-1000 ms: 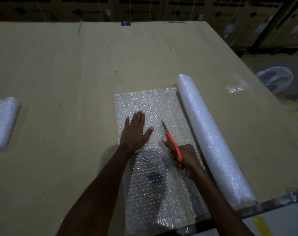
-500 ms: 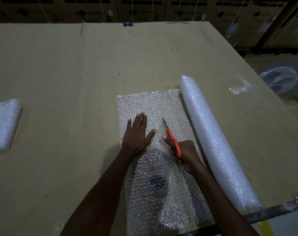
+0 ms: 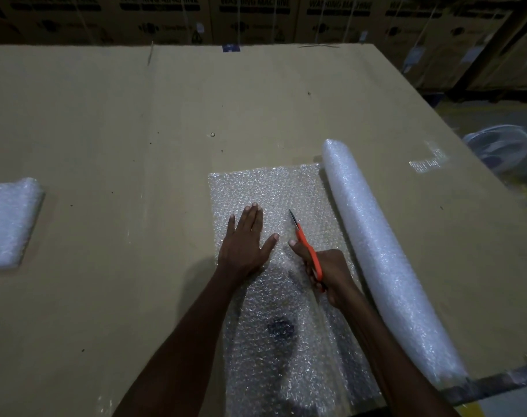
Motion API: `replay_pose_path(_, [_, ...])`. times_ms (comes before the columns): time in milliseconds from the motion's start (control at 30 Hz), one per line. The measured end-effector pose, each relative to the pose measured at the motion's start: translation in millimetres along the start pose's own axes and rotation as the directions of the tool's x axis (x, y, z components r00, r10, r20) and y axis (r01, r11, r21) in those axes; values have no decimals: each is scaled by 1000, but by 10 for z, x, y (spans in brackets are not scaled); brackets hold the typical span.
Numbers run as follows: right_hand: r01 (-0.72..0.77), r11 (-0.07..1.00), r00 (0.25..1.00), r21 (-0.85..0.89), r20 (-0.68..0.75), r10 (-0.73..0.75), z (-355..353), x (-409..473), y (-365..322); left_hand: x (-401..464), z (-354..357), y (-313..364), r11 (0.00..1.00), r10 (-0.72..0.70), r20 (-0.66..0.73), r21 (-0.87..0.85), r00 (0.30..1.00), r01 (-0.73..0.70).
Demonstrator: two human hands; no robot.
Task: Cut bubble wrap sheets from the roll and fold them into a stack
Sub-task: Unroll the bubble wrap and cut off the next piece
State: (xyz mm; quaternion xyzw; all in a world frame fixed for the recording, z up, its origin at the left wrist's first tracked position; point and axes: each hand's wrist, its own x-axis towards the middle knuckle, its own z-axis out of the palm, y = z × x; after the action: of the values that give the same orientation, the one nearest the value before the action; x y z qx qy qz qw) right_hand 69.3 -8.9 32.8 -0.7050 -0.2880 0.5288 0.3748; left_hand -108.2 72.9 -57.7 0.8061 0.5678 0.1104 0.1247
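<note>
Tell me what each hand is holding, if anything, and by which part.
The right hand grips the orange scissors by their handles, blades pointing away. The left hand holds nothing; it lies flat, pressing the unrolled bubble wrap sheet down.

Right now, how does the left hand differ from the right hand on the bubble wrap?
The left hand lies flat, fingers spread, pressing the unrolled clear bubble wrap sheet; the right hand is curled round the orange-handled scissors. The left hand holds nothing; the right hand holds the tool. Both are over the same sheet.
</note>
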Motion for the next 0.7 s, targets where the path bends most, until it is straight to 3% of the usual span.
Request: replay_pose_path(700, [-16, 1000, 1000, -13, 14, 16, 75, 194, -158, -31, -11, 28, 999, -16, 19, -34, 1000, 17])
